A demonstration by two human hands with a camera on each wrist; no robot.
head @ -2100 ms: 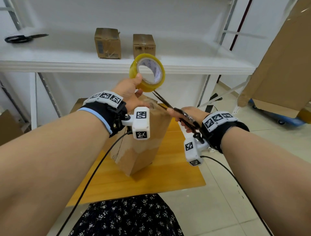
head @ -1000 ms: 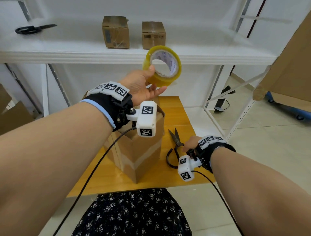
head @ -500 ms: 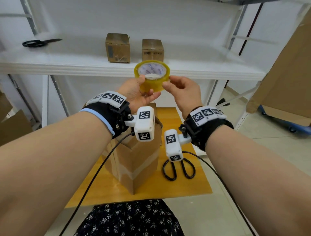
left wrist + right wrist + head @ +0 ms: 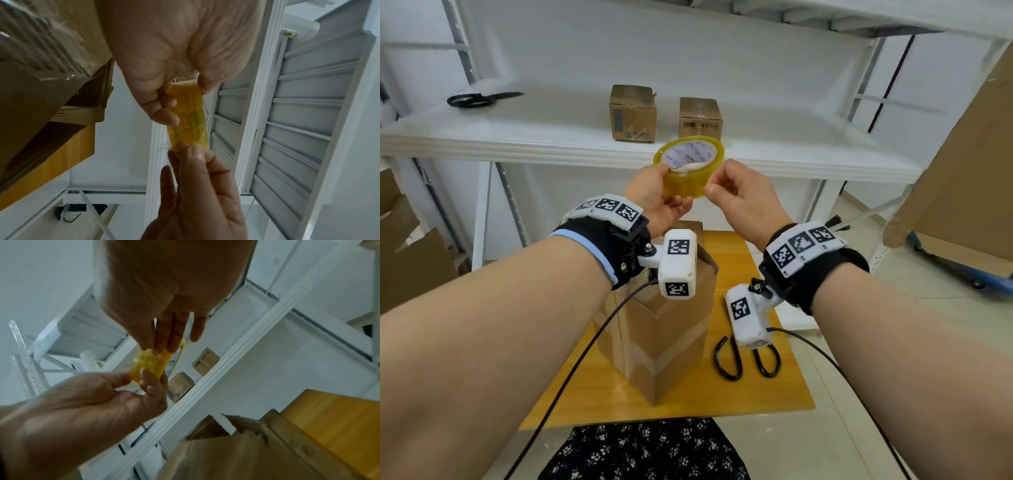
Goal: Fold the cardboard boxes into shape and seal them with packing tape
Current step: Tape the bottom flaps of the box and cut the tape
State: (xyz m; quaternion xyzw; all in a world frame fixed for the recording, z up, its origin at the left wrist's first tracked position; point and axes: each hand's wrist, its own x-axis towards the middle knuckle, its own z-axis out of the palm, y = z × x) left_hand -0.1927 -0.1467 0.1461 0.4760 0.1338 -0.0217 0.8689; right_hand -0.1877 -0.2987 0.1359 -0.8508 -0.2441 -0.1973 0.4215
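A yellow tape roll (image 4: 688,173) is held up in front of the shelf edge. My left hand (image 4: 666,197) grips its left side, thumb on the rim and fingers underneath. My right hand (image 4: 717,190) pinches the roll's right side with thumb and forefinger. The left wrist view shows the tape roll (image 4: 188,116) edge-on between both hands. Below the hands an upright cardboard box (image 4: 664,342) stands on the wooden table (image 4: 784,394); a tape band runs across its side and its top flaps are raised. Black-handled scissors (image 4: 746,359) lie on the table to the box's right.
The white shelf (image 4: 551,137) carries two small sealed boxes (image 4: 632,114) (image 4: 700,118) and another pair of scissors (image 4: 479,99). A large cardboard sheet (image 4: 969,171) leans at the right over a blue cart (image 4: 962,267). Flat cardboard (image 4: 410,267) lies at the left.
My right hand put the scissors down on the table, rose to the roll and now pinches its right side. The left hand turned the roll flatter and lowered it slightly.
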